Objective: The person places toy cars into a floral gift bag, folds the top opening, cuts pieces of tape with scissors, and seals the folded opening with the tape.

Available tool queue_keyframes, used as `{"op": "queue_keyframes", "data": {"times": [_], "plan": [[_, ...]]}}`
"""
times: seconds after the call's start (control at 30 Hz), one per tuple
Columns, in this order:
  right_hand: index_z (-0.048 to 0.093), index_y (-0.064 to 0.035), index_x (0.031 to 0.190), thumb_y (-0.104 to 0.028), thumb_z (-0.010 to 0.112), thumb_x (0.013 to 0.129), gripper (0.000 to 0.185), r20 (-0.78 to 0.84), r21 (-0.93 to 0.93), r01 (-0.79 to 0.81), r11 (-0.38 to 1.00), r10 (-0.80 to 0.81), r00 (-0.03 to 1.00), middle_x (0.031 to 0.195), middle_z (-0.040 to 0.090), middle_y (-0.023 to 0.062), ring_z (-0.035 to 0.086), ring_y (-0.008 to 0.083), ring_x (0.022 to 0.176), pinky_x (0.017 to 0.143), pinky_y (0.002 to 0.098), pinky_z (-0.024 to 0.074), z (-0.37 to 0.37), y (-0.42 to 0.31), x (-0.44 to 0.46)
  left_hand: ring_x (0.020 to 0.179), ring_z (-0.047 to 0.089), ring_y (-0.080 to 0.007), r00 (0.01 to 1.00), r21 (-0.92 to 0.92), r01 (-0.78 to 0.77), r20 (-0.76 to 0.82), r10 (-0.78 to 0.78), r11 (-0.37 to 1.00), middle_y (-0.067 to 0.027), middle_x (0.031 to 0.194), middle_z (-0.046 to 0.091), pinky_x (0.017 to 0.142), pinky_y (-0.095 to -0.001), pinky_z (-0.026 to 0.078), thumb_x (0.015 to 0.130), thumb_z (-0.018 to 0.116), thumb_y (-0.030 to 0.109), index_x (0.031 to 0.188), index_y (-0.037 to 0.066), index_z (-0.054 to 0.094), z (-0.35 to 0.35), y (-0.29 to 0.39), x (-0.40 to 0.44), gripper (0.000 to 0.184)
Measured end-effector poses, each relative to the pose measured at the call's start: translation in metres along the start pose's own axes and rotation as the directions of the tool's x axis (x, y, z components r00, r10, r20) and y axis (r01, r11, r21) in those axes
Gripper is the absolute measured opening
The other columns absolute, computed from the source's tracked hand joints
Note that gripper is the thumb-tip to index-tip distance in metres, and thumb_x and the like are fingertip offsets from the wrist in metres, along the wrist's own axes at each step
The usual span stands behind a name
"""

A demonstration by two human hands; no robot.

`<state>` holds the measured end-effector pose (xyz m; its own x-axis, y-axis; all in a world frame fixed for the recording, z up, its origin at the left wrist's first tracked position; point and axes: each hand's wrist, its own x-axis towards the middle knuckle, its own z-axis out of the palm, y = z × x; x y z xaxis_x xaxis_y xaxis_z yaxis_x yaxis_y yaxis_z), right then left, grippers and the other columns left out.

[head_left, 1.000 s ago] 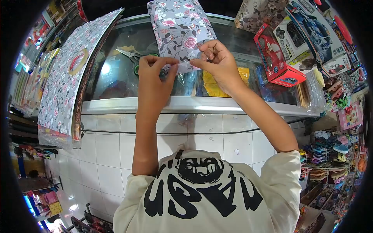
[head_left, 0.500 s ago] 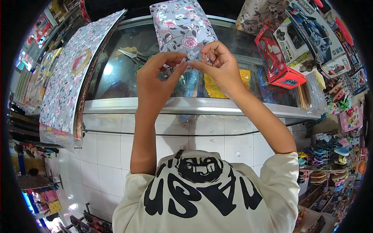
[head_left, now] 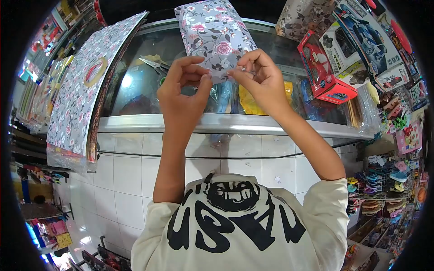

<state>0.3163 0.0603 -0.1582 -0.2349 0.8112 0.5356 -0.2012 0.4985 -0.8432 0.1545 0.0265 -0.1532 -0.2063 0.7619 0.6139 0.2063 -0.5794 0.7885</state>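
A parcel in grey floral wrapping paper (head_left: 216,34) lies on the glass counter, its near end between my hands. My left hand (head_left: 184,88) is pinched, thumb against fingertips, at the parcel's near left corner. My right hand (head_left: 262,81) pinches at the near right side, its other fingers curled. A short see-through strip, looking like clear tape (head_left: 220,75), spans the gap between both sets of fingertips. Scissors (head_left: 153,64) lie left of the parcel, their handles partly hidden behind my left hand.
Floral paper sheets (head_left: 74,90) lie at left with a tape roll (head_left: 96,73) on top. Boxed toy cars (head_left: 323,67) stand at right, near a patterned roll (head_left: 304,20). A yellow packet (head_left: 253,100) shows by my right wrist. The counter's metal edge (head_left: 226,123) runs in front.
My left hand has shifted slightly left and down, and my right thumb slightly right, so the fingertips are wider apart with the strip between them. The parcel has barely moved.
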Motion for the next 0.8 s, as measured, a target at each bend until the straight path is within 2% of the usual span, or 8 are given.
{"op": "queue_keyframes", "data": {"times": [0.2, 0.3, 0.4, 0.5, 0.6, 0.63, 0.73, 0.8], "plan": [[0.052, -0.0019, 0.093, 0.008, 0.061, 0.081, 0.019, 0.027, -0.07, 0.009, 0.998, -0.008, 1.0, 0.088, 0.047, 0.0, 0.047, 0.0043, 0.081, 0.079, 0.019, 0.0474, -0.011, -0.016, -0.003, 0.07, 0.061, -0.0094, 0.998, -0.032, 0.049, 0.04, -0.048, 0.998, -0.0053, 0.079, 0.064, 0.066, -0.0221, 0.049, 0.076, 0.061, -0.004, 0.094, 0.001, 0.062, -0.002, -0.001, -0.005, 0.019], [0.054, -0.003, 0.092, 0.003, 0.063, 0.081, 0.016, 0.033, -0.156, 0.033, 0.987, -0.028, 0.999, 0.088, 0.052, 0.0001, 0.05, 0.005, 0.084, 0.076, 0.0199, 0.0464, -0.021, -0.02, -0.006, 0.071, 0.061, -0.0089, 0.999, -0.006, 0.033, 0.006, -0.033, 0.999, -0.0056, 0.081, 0.064, 0.067, -0.0212, 0.049, 0.075, 0.06, -0.005, 0.089, 0.0, 0.064, -0.003, 0.001, -0.007, 0.015], [0.057, -0.004, 0.092, -0.001, 0.065, 0.082, 0.013, 0.031, -0.218, 0.024, 0.976, -0.018, 0.999, 0.09, 0.056, 0.0001, 0.053, 0.0062, 0.086, 0.072, 0.0203, 0.0442, -0.032, -0.024, -0.008, 0.072, 0.061, -0.0084, 0.998, 0.027, -0.032, 0.051, 0.03, 0.999, -0.0054, 0.084, 0.064, 0.067, -0.0202, 0.049, 0.076, 0.059, -0.005, 0.086, -0.001, 0.066, -0.012, -0.004, -0.006, 0.013], [0.059, -0.0044, 0.094, -0.004, 0.065, 0.082, 0.014, 0.068, -0.236, 0.012, 0.972, 0.004, 0.998, 0.093, 0.059, 0.0003, 0.055, 0.0068, 0.088, 0.071, 0.0206, 0.0435, -0.039, -0.027, -0.008, 0.072, 0.061, -0.008, 0.995, -0.131, 0.079, 0.073, -0.07, 0.988, -0.0047, 0.087, 0.064, 0.066, -0.0198, 0.048, 0.078, 0.061, -0.004, 0.086, 0.0, 0.068, -0.009, -0.004, -0.006, 0.011], [0.062, -0.0041, 0.098, -0.005, 0.066, 0.082, 0.017, 0.08, -0.289, -0.003, 0.957, 0.027, 0.996, 0.092, 0.061, 0.001, 0.056, 0.0063, 0.087, 0.07, 0.0207, 0.0437, -0.045, -0.03, -0.004, 0.074, 0.061, -0.0077, 0.995, -0.082, 0.064, 0.087, -0.057, 0.995, -0.0038, 0.086, 0.065, 0.065, -0.0193, 0.048, 0.078, 0.066, 0.0, 0.09, 0.003, 0.069, -0.007, -0.002, -0.004, 0.013], [0.062, -0.0039, 0.099, -0.006, 0.066, 0.082, 0.018, 0.076, -0.313, -0.005, 0.95, 0.03, 0.997, 0.092, 0.062, 0.0013, 0.056, 0.0061, 0.086, 0.07, 0.0208, 0.0438, -0.047, -0.031, -0.001, 0.074, 0.06, -0.007, 0.997, 0.044, 0.016, 0.072, -0.019, 0.999, -0.003, 0.084, 0.065, 0.065, -0.02, 0.047, 0.076, 0.071, 0.004, 0.094, 0.004, 0.069, -0.007, -0.003, -0.002, 0.019], [0.066, -0.0045, 0.097, -0.008, 0.067, 0.081, 0.016, 0.125, -0.498, 0.032, 0.867, 0.036, 0.991, 0.087, 0.065, 0.0016, 0.058, 0.0074, 0.081, 0.068, 0.0211, 0.044, -0.056, -0.041, 0.011, 0.075, 0.059, -0.006, 0.999, 0.172, 0.006, 0.042, -0.013, 0.985, -0.0023, 0.084, 0.066, 0.066, -0.0192, 0.045, 0.076, 0.072, 0.004, 0.101, 0.005, 0.068, -0.007, 0.014, 0.004, 0.025], [0.067, -0.0054, 0.093, -0.01, 0.067, 0.081, 0.013, 0.162, -0.597, 0.088, 0.797, 0.013, 0.987, 0.083, 0.065, 0.0017, 0.06, 0.0095, 0.078, 0.067, 0.0219, 0.0442, -0.059, -0.047, 0.014, 0.071, 0.058, -0.0049, 0.997, 0.26, -0.066, 0.048, 0.055, 0.963, -0.0014, 0.083, 0.067, 0.062, -0.0195, 0.043, 0.076, 0.073, 0.008, 0.102, 0.007, 0.069, -0.007, 0.016, 0.007, 0.026]]}}
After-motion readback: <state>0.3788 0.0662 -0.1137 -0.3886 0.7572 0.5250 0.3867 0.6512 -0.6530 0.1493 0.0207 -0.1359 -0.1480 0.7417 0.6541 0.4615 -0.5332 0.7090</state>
